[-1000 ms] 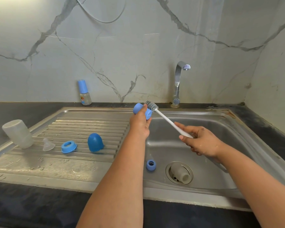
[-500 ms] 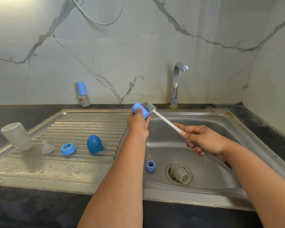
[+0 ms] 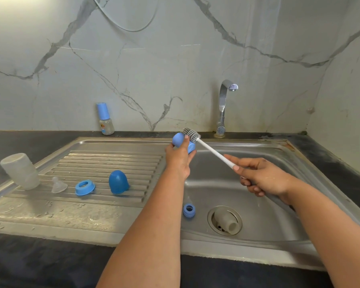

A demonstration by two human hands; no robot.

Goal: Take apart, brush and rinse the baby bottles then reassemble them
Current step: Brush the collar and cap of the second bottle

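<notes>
Steel sink (image 3: 279,242) set in a dark counter (image 3: 29,265), with both forearms reaching over the front edge. Nearest, in the basin, a small blue ring (image 3: 189,210) stands at about 9 o'clock of the drain (image 3: 214,227), and a cloudy bottle (image 3: 224,222) lies on its side across the drain opening.

On the ribbed drainboard (image 3: 104,163), at 9 o'clock of the basin, four parts sit in a row from left to right: an upturned clear bottle (image 3: 20,171) tilted over the board's left rim, a clear teat (image 3: 58,185), a blue collar (image 3: 84,187) and a dark blue dome cap (image 3: 118,181), each apart from its neighbour.

Above the basin's left edge the left hand (image 3: 178,161) is closed around a light blue cap (image 3: 183,143). The right hand (image 3: 262,178), over the basin at 3 o'clock of the left, grips the white handle of a brush (image 3: 213,151); the handle slants up toward 10 o'clock, and its grey bristle head touches the cap's top edge, outside the cap as far as I can see.

Farther back, a tap (image 3: 222,109) stands at the sink's rear rim. At 9 o'clock of it, a small assembled bottle with a blue cap (image 3: 105,119) stands upright against the marble wall (image 3: 175,59).
</notes>
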